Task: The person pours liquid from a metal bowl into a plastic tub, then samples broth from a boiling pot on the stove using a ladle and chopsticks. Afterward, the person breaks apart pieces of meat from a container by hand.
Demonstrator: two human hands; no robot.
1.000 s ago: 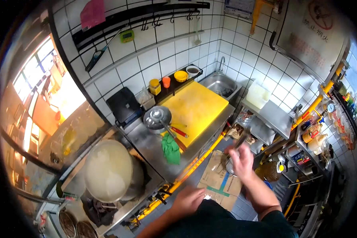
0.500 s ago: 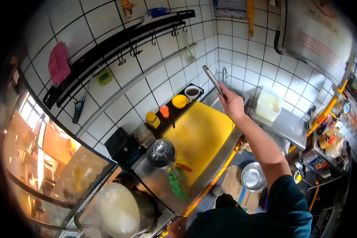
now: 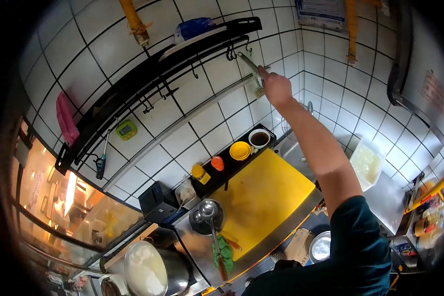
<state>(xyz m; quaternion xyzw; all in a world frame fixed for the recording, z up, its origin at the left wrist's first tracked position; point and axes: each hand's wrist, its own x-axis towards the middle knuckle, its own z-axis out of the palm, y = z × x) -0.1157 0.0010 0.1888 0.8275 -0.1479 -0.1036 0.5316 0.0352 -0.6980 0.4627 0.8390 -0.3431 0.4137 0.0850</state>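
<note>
My right hand (image 3: 277, 90) is raised toward the wall rack, its fingers closed around the metal handle of a whisk (image 3: 247, 63). The handle's end points up at the hooks (image 3: 231, 51) under the black rack (image 3: 148, 84). Thin wire loops show below my forearm, partly hidden by it. A brush (image 3: 258, 89) hangs on the wall just beside my hand. Only a sliver of my left hand (image 3: 227, 292) shows at the bottom edge, near the counter front; its fingers are hidden.
Below lies a yellow cutting board (image 3: 266, 197), with a bowl of dark liquid (image 3: 259, 138) and yellow bowls (image 3: 240, 151) behind it. A ladle (image 3: 208, 209) rests in a pot beside a green cloth (image 3: 223, 254). A large pot of whitish liquid (image 3: 145, 271) stands lower left.
My right hand has risen with the whisk from over the sink to the hooks under the rack. The view has shifted, and my left hand has nearly left the frame.
</note>
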